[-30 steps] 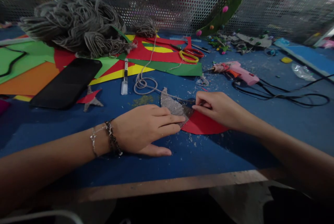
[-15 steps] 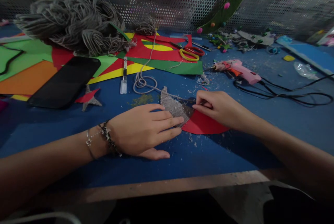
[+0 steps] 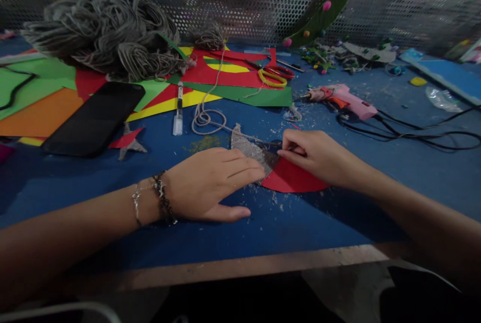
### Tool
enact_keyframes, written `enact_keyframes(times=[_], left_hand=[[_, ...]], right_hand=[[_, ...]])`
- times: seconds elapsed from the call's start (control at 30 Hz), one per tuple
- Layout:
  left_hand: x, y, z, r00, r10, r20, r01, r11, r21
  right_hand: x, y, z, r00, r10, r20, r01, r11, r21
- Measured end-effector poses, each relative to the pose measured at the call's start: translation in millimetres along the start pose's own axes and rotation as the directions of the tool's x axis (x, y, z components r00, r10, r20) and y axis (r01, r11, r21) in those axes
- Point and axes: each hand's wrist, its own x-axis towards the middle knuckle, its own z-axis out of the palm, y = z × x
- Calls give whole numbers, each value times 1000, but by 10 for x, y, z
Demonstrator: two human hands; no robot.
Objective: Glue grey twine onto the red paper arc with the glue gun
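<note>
A curved red cutout (image 3: 295, 177) lies flat on the blue table, its left part covered with rows of grey yarn (image 3: 248, 147). My left hand (image 3: 214, 182) rests over the yarn-covered part with fingers stretched out and thumb apart. At the cutout's upper edge, my right hand (image 3: 311, 155) has thumb and forefinger pinched together on the grey yarn strand, which runs in from the left. The pinched end is partly hidden by the fingers. That strand loops loosely on the table and leads back to a small yarn bundle (image 3: 210, 37).
A pink glue gun (image 3: 353, 102) with a black cord lies at right. Yellow and red scissors (image 3: 274, 78) sit on coloured sheets behind. At left are a black phone (image 3: 95, 120), a marker (image 3: 179, 110), a small star (image 3: 130, 142) and a big grey yarn heap (image 3: 108, 32).
The fingers of my left hand have drawn closer together, and its wrist has shifted slightly right and up. My right hand stays in the same pinch at the same spot.
</note>
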Motion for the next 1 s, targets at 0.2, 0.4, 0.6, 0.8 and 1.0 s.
enact_keyframes(times=[0.2,0.4,0.6,0.8,1.0], left_hand=[[22,9,1,999,-22,48,22,1000,8],[27,-2,9,1000,-20,-5,20,1000,3],[38,8,26,1000,-29,3,29,999,18],[39,0,17,999,-37,8,37,999,-22],[20,-26,-7,997,-80,15,81,988,-131]], right_hand=[[3,2,-1,1000,-2,9,2,1000,-1],[2,7,1,1000,2,4,-2,1000,-12],[8,-7,-12,1000,-6,5,6,1000,13],[0,9,2,1000,-10,0,10,1000,0],[-1,11,5,1000,12,3,-12,1000,-18]])
